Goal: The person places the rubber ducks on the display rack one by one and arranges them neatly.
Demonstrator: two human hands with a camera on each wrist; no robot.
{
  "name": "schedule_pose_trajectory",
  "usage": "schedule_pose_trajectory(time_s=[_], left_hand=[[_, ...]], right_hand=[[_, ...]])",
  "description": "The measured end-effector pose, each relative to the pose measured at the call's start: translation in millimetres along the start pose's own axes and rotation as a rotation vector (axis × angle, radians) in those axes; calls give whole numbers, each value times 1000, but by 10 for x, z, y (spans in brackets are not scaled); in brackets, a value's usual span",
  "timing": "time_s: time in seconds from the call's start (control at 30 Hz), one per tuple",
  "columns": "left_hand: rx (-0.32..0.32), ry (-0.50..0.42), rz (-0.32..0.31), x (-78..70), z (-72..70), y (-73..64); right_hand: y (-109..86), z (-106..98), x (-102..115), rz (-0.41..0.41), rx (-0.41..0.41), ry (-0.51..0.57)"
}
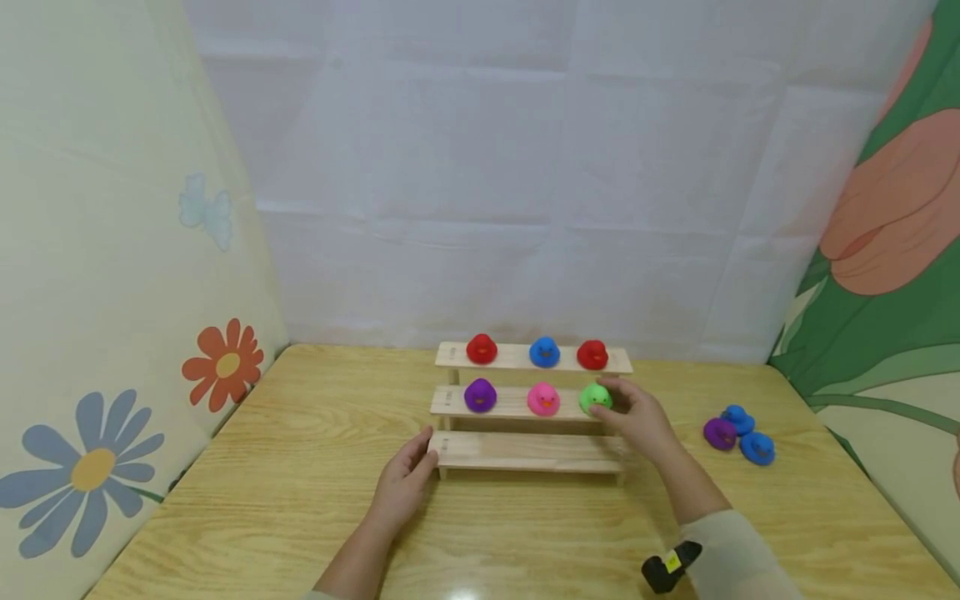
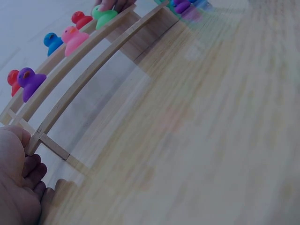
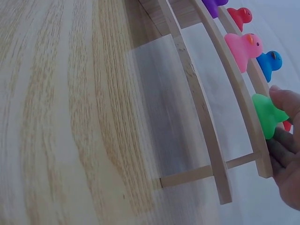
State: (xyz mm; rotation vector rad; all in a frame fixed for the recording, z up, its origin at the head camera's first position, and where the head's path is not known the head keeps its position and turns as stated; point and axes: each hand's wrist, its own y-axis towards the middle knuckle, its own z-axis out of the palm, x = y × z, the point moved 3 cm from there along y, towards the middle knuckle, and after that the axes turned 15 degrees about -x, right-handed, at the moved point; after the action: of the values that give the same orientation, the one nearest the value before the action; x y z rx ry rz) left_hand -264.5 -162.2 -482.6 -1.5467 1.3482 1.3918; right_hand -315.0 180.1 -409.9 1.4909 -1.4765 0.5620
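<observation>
Cloth hung beyond the left hand gripping the shelf and right hand pinching a green duck a jerk could topple.

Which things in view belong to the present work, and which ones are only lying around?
Present work:
wooden rack
green duck
five other ducks on the rack
three loose ducks, probably waiting

Apparently only background:
flowered hangings
white cloth

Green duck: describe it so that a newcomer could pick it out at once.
On the table stands a three-tier rack. On its middle shelf, at the right end in the head view, the right hand holds the green duck, the only green one.
</observation>
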Motion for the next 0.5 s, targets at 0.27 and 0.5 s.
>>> schedule_pose_trajectory(time_s=[0.27, 0.5], left_hand=[[2, 9, -2, 3, 1, -10], [10, -5, 1, 3, -2, -10]], right_hand=[[-19, 6, 19, 8, 0, 4], [-11, 13, 4, 14, -1, 5]])
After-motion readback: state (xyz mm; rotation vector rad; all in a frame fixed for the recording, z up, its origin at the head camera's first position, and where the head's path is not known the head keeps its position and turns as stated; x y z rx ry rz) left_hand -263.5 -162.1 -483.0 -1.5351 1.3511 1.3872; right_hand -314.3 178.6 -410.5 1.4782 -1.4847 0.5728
